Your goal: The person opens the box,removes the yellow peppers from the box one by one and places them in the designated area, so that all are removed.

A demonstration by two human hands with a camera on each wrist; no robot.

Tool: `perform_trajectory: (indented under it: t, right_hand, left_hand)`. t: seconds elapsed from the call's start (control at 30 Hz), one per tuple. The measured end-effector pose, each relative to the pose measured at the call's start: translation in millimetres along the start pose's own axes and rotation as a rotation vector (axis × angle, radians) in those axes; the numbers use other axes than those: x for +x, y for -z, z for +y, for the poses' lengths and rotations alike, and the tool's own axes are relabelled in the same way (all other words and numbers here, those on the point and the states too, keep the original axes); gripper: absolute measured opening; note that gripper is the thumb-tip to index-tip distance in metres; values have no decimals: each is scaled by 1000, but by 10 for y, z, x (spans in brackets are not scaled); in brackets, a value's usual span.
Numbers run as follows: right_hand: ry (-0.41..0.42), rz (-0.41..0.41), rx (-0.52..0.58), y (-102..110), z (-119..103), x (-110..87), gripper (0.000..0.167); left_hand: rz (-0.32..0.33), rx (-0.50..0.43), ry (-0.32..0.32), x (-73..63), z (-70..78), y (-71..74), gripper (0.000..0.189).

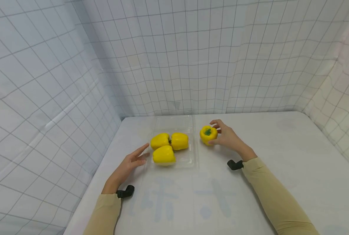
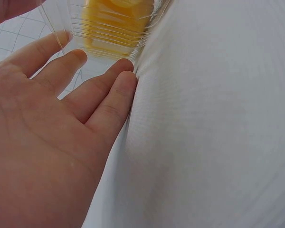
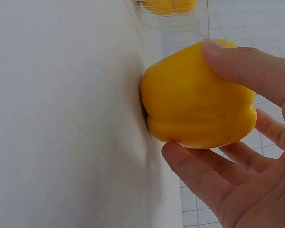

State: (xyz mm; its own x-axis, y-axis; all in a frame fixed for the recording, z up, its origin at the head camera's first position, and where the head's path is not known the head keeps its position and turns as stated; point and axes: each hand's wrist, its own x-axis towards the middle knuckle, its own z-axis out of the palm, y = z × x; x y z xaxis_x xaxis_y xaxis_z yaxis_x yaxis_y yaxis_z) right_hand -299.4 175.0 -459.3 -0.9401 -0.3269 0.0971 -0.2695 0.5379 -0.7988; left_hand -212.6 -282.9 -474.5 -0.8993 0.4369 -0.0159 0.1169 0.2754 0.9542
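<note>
My right hand [image 1: 228,138] grips a yellow bell pepper [image 1: 208,135], thumb on one side and fingers round the other. Its green stem faces up in the head view, and its base sits at the white tabletop in the right wrist view [image 3: 199,97]. To its left lies a clear plastic box [image 1: 189,162] holding three more yellow bell peppers, one at the front [image 1: 164,154] and two behind it. At the box's left side is my left hand [image 1: 128,164], fingers extended and holding nothing. In the left wrist view its fingertips [image 2: 126,80] are right at the ribbed wall.
The box's clear lid [image 1: 174,122] lies folded back behind it. White grid-patterned cloth [image 1: 192,65] walls in the white table [image 1: 268,140] at the back and sides. A black wrist camera [image 1: 235,165] sits on the right wrist, another [image 1: 125,192] on the left.
</note>
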Motion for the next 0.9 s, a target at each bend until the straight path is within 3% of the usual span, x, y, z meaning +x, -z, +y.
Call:
perform_trajectory:
  t: [0.1,0.4,0.9]
  right_hand:
    - [4,-24,-19,6,-10,4,92]
    - [39,-75,-22,-26,2,9,88]
    - [89,-72,-58,8,1,-5,90]
  left_hand:
    - [-2,7,-7,8,-17,9,63]
    - [-1,-3,-5,3,-12,3,64]
    - [-2,5,-11,14,-29,15,63]
